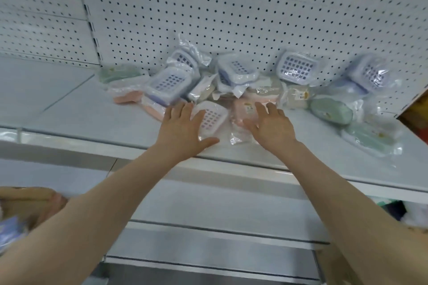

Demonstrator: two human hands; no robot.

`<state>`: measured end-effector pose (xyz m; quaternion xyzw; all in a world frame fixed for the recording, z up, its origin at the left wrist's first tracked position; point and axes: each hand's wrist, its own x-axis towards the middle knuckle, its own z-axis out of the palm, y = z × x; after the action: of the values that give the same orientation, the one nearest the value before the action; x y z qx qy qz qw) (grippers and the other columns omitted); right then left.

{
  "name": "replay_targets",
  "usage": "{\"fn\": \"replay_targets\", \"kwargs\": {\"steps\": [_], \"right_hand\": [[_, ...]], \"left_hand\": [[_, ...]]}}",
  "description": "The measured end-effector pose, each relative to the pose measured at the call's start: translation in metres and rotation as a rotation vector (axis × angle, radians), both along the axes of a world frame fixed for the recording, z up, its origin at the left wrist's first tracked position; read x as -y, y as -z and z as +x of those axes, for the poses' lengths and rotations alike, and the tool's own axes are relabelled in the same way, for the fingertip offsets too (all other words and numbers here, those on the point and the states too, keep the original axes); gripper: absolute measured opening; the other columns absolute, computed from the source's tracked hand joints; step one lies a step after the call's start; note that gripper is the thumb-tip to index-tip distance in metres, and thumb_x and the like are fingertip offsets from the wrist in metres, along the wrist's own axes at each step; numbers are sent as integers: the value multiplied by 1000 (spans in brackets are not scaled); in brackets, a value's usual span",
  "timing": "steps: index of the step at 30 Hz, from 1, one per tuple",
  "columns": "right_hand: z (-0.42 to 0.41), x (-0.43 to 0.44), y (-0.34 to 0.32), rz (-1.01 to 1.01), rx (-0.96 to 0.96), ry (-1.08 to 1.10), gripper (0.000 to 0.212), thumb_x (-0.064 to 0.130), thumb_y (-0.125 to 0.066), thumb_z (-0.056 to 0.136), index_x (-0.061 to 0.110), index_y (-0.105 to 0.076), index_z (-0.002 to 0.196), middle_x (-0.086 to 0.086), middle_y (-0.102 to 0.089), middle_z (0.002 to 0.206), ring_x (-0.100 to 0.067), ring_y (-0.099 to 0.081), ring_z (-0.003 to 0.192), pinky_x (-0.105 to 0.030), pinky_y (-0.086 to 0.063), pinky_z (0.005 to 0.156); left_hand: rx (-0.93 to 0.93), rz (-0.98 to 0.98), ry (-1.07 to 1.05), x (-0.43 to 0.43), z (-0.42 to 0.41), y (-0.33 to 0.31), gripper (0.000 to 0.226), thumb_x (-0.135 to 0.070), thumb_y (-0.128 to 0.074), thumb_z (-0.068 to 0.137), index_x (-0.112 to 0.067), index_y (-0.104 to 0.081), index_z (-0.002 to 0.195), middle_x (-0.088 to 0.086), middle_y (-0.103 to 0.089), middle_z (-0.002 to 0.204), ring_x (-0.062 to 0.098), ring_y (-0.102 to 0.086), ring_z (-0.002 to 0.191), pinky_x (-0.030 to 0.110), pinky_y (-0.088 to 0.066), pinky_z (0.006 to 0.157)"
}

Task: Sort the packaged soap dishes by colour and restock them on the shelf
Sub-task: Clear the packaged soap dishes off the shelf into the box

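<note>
A jumbled heap of soap dishes in clear plastic bags lies on the white shelf (97,120) against the pegboard. Several purple dishes (170,84) sit at the back, pink ones (212,119) in front, beige ones (295,97) in the middle and green ones (331,111) at both ends. My left hand (183,129) reaches in with fingers spread, its fingertips at the left edge of a pink dish. My right hand (269,127) is spread flat over another pink packaged dish (243,111). Neither hand grips anything.
A white pegboard wall (231,18) backs the shelf. The shelf's left part holds nothing but one green dish (115,74). A lower shelf (208,203) runs beneath my arms. More packaged goods (20,210) show at the bottom left, blurred.
</note>
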<state>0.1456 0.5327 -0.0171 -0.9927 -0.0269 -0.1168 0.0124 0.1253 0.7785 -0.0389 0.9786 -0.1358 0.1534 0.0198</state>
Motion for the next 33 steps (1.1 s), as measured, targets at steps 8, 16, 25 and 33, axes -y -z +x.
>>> {"fn": "replay_targets", "kwargs": {"steps": [8, 16, 25, 33], "right_hand": [[36, -21, 13, 297, -223, 108, 80, 71, -42, 87, 28, -19, 150, -19, -41, 133, -41, -46, 119, -45, -38, 98], [-22, -15, 18, 293, -107, 186, 70, 61, -49, 87, 25, -30, 145, -19, -44, 125, -41, -50, 112, -42, -40, 94], [-99, -47, 22, 308, 10, 275, 64, 51, -58, 86, 22, -39, 139, -18, -48, 119, -42, -52, 107, -42, -42, 91], [-123, -61, 21, 304, 33, 330, 64, 48, -58, 85, 20, -41, 139, -19, -49, 118, -42, -53, 105, -43, -44, 89]], "left_hand": [[-17, 17, -62, 12, 14, 7, 82, -72, -36, 72, -20, -54, 133, 20, -54, 129, 38, -47, 119, 47, -28, 108], [104, -115, 50, 4, -20, 10, 69, -59, -46, 68, -11, -68, 112, 23, -63, 108, 41, -59, 96, 47, -47, 91], [78, -136, 182, -36, -68, 16, 64, -52, -49, 72, -9, -65, 117, 24, -61, 114, 42, -59, 97, 50, -51, 84], [106, -135, 241, -57, -78, 18, 58, -45, -64, 67, -8, -70, 112, 26, -58, 117, 47, -59, 96, 53, -52, 86]]}}
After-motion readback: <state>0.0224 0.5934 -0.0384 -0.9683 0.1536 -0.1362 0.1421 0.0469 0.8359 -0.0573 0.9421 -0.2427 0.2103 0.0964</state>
